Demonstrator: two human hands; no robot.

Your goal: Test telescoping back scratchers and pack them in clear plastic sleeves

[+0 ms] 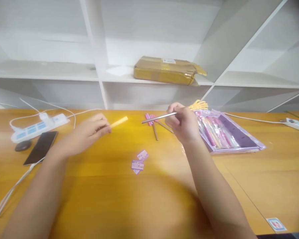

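Note:
My left hand (96,127) is closed around one end of a short yellow tube (119,122), which points right. My right hand (184,121) grips a thin metal rod (159,117) whose bare end reaches left. A yellow hand-shaped scratcher head (198,105) shows just beyond my right fist, in line with the rod, so this looks like a back scratcher. Between the tube and the rod there is a gap. Pink pieces (148,119) and a thin brown-grey rod (155,132) lie on the table behind the metal rod. Several small purple cards (138,165) lie nearer me.
A purple display box (241,134) with plastic-wrapped pink and yellow items is at right. To the left are a white power strip (40,127), a phone (41,147), a black mouse (23,145) and cables. A taped parcel (164,70) rests on the white shelf (117,78).

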